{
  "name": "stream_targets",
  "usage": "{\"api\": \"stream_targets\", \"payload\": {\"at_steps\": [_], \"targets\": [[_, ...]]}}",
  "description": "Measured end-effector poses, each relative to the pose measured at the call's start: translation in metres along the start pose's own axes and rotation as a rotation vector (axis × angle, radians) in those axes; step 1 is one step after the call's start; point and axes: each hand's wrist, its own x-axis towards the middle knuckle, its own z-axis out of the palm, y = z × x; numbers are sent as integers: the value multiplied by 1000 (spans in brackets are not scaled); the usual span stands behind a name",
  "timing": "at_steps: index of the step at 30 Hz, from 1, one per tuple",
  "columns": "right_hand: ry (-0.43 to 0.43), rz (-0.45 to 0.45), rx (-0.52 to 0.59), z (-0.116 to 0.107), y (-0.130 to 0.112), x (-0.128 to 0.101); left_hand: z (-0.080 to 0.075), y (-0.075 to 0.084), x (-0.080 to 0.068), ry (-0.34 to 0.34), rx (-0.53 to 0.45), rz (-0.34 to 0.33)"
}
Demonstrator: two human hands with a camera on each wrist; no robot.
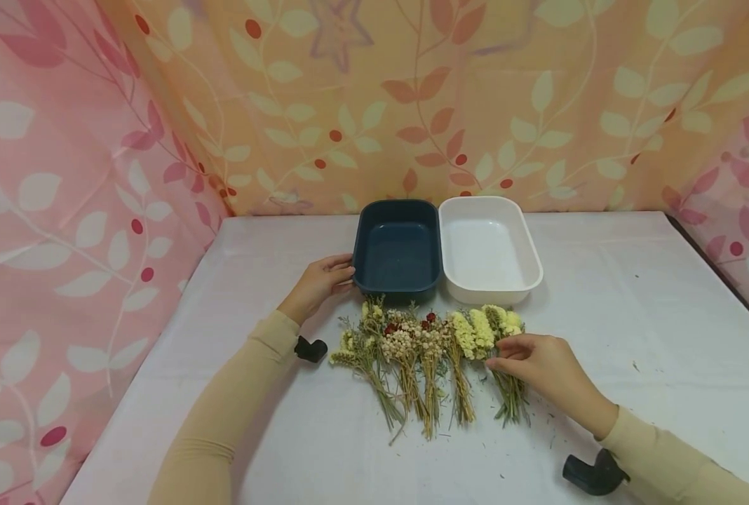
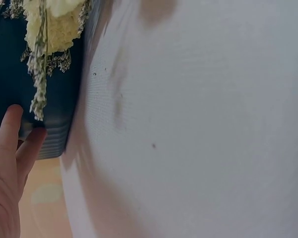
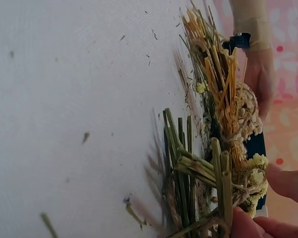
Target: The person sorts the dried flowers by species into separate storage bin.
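My left hand point(image 1: 320, 280) rests its nearly straight fingers on the left wall of a dark blue rectangular basin point(image 1: 396, 289). In the left wrist view, two fingertips touch the basin's outer side, with pale yellow blooms point(image 2: 52, 34) in front of it. My right hand point(image 1: 545, 365) has its thumb and fingers bent around the neck of the rightmost bunch of dried flowers point(image 1: 510, 400), which has yellow heads and green stems. Part of that bunch is hidden by the hand. To its left lie several more tied dried bunches point(image 1: 431, 351), yellow, cream and dark red.
A white basin point(image 1: 491, 280) stands against the blue one's right side. Both sit near the back edge of the white-covered table point(image 1: 273, 245), before a patterned curtain point(image 1: 406, 105). Small plant crumbs lie around the stems. Black wrist mounts point(image 1: 595, 473) stick out by the sleeves.
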Motion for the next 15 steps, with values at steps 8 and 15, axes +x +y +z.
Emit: {"api": "stream_targets", "payload": {"at_steps": [8, 15], "targets": [[-44, 25, -11, -1, 1, 5, 3, -1, 0, -6, 1, 24], [-124, 8, -28, -2, -1, 15, 2, 0, 0, 7, 17, 12]]}}
